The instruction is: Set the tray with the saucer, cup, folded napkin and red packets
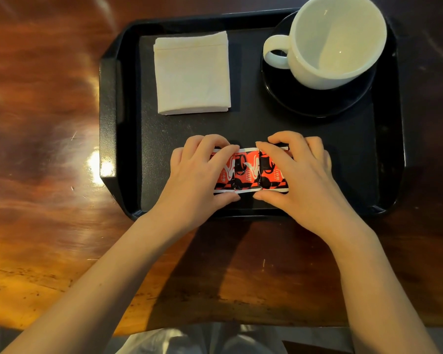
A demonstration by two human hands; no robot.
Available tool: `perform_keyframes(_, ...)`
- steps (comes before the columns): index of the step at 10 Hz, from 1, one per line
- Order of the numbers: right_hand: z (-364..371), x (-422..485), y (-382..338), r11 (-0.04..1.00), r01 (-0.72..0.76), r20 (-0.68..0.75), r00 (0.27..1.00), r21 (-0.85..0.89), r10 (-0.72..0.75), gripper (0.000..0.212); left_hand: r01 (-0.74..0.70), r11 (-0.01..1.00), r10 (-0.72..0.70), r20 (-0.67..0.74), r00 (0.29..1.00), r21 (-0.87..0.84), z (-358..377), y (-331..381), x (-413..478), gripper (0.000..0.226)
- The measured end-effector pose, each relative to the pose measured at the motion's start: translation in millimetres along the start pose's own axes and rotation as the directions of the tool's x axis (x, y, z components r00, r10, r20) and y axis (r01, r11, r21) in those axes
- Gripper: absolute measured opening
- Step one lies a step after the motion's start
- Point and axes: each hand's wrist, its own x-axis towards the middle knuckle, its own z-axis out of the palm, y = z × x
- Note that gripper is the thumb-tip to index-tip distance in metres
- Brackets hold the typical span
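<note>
Both hands, left hand (197, 172) and right hand (299, 172), pinch the row of red packets (248, 171) between thumbs and fingers from either end, near the tray's (128, 123) near edge.

Glossy reddish-brown wooden table (44, 103) with bright light glare.

A café, likely (black serving tray (108, 111) on a polished wooden table (41, 123)).
</note>
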Motion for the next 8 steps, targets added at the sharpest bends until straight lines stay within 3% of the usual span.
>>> perform_keyframes(5,-10.0,-6.2,10.5,0.999,-0.021,-0.007,1.0,0.028,0.022,0.085,-0.017,0.999,0.016,0.015,1.0,0.029,-1.1,-2.7,-1.1,0.082)
perform_keyframes(7,-28.4,-7.8,3.8,0.998,-0.041,0.101,0.994,0.037,0.037,0.077,0.04,0.999,-0.037,0.086,0.996,-0.033,-17.5,1.9,2.8,0.074)
perform_keyframes(8,-43.0,-6.5,-2.6,0.998,-0.063,0.174,0.983,0.025,0.058,0.071,0.084,0.996,-0.08,0.211,0.974,-0.008,-25.4,5.2,8.3,0.07)
